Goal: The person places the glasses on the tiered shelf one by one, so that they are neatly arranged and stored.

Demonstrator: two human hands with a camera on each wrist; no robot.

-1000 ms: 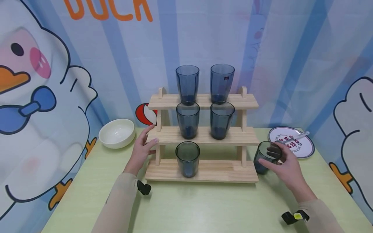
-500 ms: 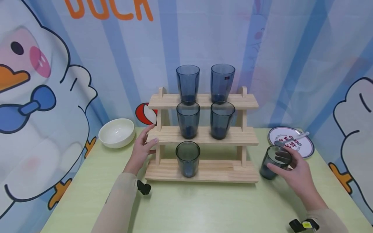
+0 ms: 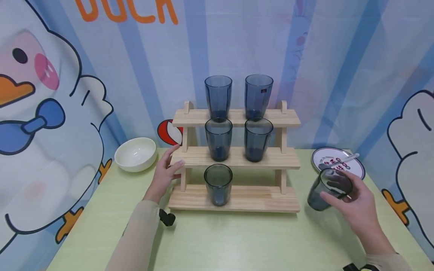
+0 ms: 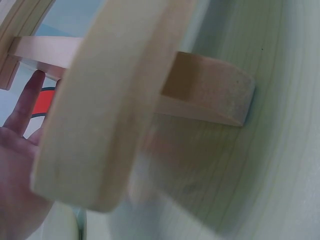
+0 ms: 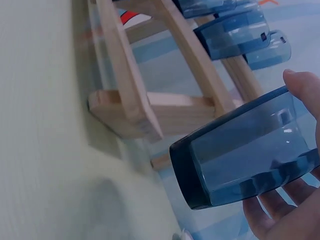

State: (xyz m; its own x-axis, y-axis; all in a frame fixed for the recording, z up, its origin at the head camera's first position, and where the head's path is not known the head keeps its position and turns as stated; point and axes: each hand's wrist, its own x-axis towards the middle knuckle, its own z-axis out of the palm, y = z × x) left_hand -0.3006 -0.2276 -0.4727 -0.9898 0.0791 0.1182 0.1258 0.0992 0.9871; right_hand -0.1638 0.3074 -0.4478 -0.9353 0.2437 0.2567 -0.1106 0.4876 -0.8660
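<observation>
My right hand (image 3: 361, 205) holds a dark blue-grey glass (image 3: 322, 194) by its upper part, thumb on the near side and fingers round the far side. The glass tilts above the table, clear of the rack's right end; the right wrist view shows the whole tumbler (image 5: 245, 150). At the left end of a three-tier wooden rack (image 3: 193, 160), my left hand (image 3: 164, 177) grips the middle board, thumb at its front edge. Matching glasses stand upright on the rack: two on top, two in the middle, one glass (image 3: 218, 188) on the bottom board, left of centre.
A white bowl (image 3: 135, 155) sits on the table left of the rack. At the back right lies a patterned plate (image 3: 325, 154) with a spoon (image 3: 344, 160) on it, partly behind the held glass. A printed curtain (image 3: 145, 75) hangs behind the table (image 3: 237, 241).
My right hand has carried the glass to the right, away from the rack's end, and the glass has become more tilted. The left hand and the glasses on the rack stay in place.
</observation>
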